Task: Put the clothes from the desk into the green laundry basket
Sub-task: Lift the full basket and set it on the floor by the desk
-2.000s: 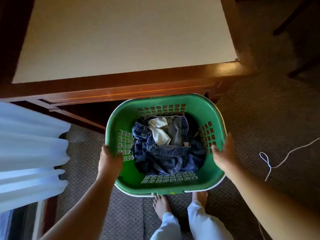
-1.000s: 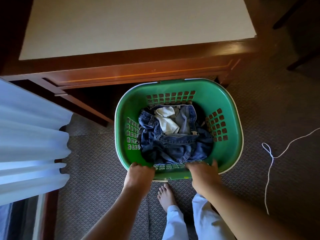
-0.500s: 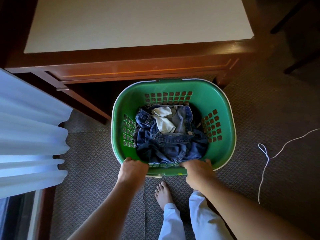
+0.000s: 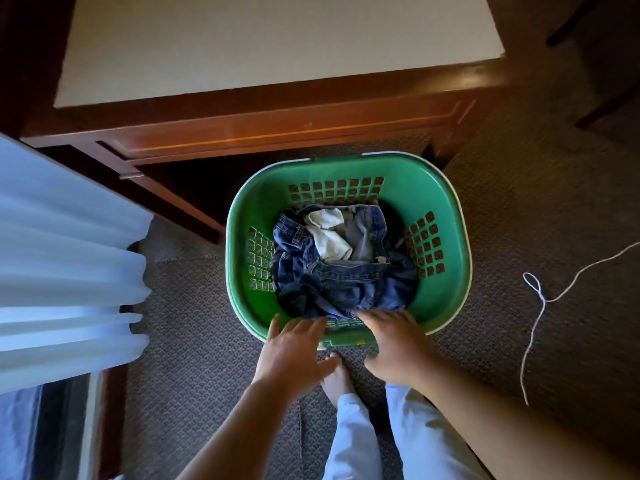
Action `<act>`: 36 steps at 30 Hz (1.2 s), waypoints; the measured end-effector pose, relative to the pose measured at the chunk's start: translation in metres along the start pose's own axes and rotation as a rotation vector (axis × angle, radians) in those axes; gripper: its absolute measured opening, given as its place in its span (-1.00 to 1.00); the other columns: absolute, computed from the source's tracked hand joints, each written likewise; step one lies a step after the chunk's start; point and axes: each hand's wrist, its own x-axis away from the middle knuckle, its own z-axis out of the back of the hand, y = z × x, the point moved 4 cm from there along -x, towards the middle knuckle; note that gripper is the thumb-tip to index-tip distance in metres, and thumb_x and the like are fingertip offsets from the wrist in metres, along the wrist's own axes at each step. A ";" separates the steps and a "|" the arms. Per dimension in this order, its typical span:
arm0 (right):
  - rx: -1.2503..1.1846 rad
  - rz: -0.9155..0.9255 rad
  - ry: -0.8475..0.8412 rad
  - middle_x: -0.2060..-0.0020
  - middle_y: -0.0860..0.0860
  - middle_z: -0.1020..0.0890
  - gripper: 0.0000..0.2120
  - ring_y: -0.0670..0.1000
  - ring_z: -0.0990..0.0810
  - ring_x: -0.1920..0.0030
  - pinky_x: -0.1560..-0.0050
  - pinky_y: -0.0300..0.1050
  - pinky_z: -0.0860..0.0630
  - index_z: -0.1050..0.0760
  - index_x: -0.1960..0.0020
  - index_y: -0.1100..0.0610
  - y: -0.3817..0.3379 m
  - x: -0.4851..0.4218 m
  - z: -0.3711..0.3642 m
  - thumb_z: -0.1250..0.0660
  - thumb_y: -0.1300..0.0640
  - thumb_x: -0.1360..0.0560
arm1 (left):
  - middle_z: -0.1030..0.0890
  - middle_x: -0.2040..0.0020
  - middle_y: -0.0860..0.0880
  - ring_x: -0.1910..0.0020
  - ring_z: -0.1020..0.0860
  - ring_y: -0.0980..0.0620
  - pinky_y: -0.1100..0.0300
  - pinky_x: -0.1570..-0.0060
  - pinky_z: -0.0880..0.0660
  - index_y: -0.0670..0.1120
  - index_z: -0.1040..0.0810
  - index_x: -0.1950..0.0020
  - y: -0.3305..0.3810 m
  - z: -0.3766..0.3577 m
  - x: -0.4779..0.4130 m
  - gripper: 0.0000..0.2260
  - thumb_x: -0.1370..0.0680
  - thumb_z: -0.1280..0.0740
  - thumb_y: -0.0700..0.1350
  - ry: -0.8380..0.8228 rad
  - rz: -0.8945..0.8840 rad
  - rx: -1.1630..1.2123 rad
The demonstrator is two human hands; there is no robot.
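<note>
The green laundry basket stands on the carpet in front of the wooden desk. Inside it lie crumpled blue jeans with a white cloth on top. My left hand hovers over the basket's near rim with its fingers spread and straight, holding nothing. My right hand lies over the same rim to the right, fingers extended towards the jeans. No clothes are visible on the desk top.
A white curtain hangs at the left beside the desk. A thin white cord trails across the carpet at the right. My bare foot and pale trouser legs stand just behind the basket. Dark chair legs show at top right.
My hands moved from the basket's sides to its near rim and gripped it. Now both hands have let go of the rim and the fingers are spread.
</note>
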 end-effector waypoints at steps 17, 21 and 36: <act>0.268 -0.188 0.084 -0.08 -0.03 -0.65 -0.66 0.09 -0.54 -0.18 -0.14 -0.02 -0.27 -0.49 -0.18 -0.02 0.012 0.001 -0.003 -0.33 0.25 -0.45 | -0.68 -0.15 0.01 -0.12 -0.66 -0.10 0.01 -0.11 -0.60 0.22 -0.43 -0.45 -0.006 -0.001 -0.030 -0.45 -0.50 -0.28 -0.16 -0.129 0.047 -0.187; 0.140 -0.167 0.176 -0.09 -0.14 -0.66 -0.58 0.02 -0.51 -0.22 -0.41 0.04 -0.07 -0.57 -0.22 -0.10 0.009 0.002 -0.015 -0.40 0.18 -0.39 | -0.69 -0.07 0.01 -0.07 -0.68 -0.09 0.07 -0.04 -0.57 0.16 -0.50 -0.39 -0.010 0.001 -0.026 -0.55 -0.52 -0.28 -0.15 -0.102 0.058 -0.230; 0.144 -0.145 0.184 -0.14 -0.17 -0.64 -0.52 -0.05 -0.44 -0.31 -0.39 0.12 0.13 -0.51 -0.32 -0.20 0.027 -0.023 0.026 -0.36 0.09 -0.43 | -0.71 -0.07 -0.04 -0.10 -0.68 -0.12 0.09 -0.04 -0.56 0.10 -0.56 -0.31 0.006 0.020 -0.044 -0.61 -0.51 -0.28 -0.16 0.012 0.093 -0.215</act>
